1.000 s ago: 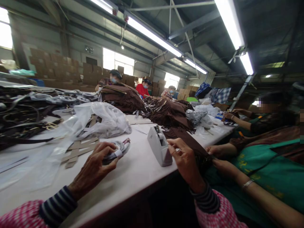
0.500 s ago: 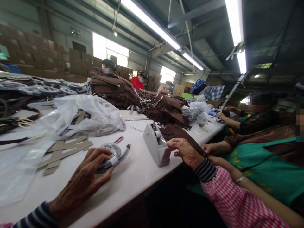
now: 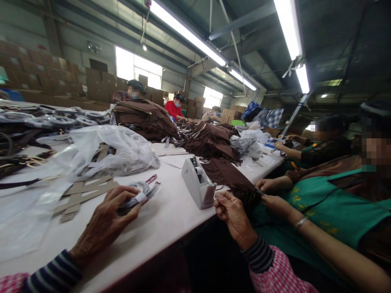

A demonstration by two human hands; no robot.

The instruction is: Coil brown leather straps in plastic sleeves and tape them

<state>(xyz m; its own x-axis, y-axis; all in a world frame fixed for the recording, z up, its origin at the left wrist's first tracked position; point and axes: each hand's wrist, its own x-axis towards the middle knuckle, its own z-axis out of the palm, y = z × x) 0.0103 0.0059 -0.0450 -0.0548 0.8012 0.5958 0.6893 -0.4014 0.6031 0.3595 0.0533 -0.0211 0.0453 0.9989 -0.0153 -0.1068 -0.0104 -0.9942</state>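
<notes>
My left hand [image 3: 105, 217] is closed round a coiled, plastic-wrapped grey strap [image 3: 141, 197] with a white band about its middle, and a clasp-like end sticks out on the right. Just right of the white tape dispenser [image 3: 198, 183], my right hand [image 3: 233, 215] pinches thumb and forefinger together on a small pale piece of tape [image 3: 215, 195]. The tape's exact length is hard to see. Behind the strap lies a small pink-handled tool [image 3: 151, 178], partly hidden.
Flat grey-brown strips [image 3: 81, 195] and a clear plastic bag [image 3: 116, 152] lie on the white table [image 3: 171, 219]. Brown fringed bags [image 3: 207, 142] are piled farther back. At right, a co-worker's hands [image 3: 276, 199] hold a brown fringed piece [image 3: 227, 173].
My right hand has moved down and away from the dispenser's front, still pinching. My left hand has shifted slightly left and turned the coiled strap. The whole view has shifted a little.
</notes>
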